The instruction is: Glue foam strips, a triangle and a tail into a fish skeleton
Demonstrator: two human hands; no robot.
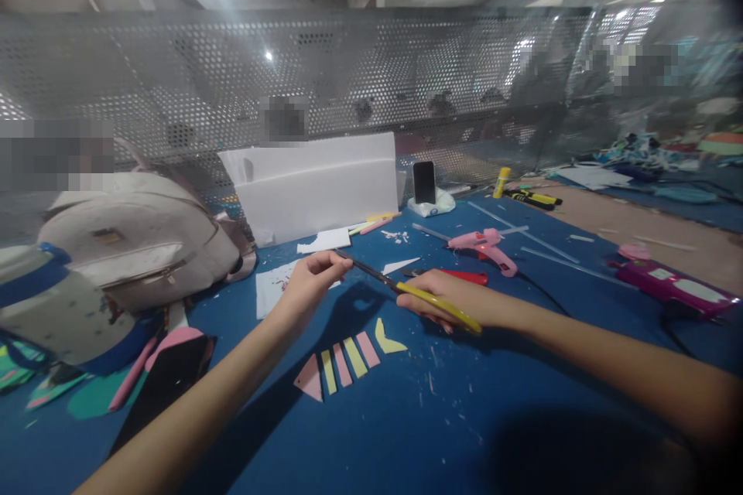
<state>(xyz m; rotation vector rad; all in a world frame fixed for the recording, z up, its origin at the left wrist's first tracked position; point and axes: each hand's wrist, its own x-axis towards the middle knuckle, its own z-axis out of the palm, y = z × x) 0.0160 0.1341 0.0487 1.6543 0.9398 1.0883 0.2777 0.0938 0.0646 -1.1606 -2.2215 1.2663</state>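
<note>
My right hand grips a pair of scissors by the yellow handles, with the dark blades pointing left. At the blade tips, my left hand is closed in a pinch; whatever lies between its fingers is too small or hidden to make out. On the blue table below both hands, pink and yellow cut pieces form a fish shape: a pink pointed head, several alternating strips and a yellow tail. A white sheet with small scraps lies behind my left hand.
A pink glue gun and a magenta tool lie right, near clear glue sticks. A phone stands at the back beside white boards. Left are a backpack, a large bottle and a dark phone.
</note>
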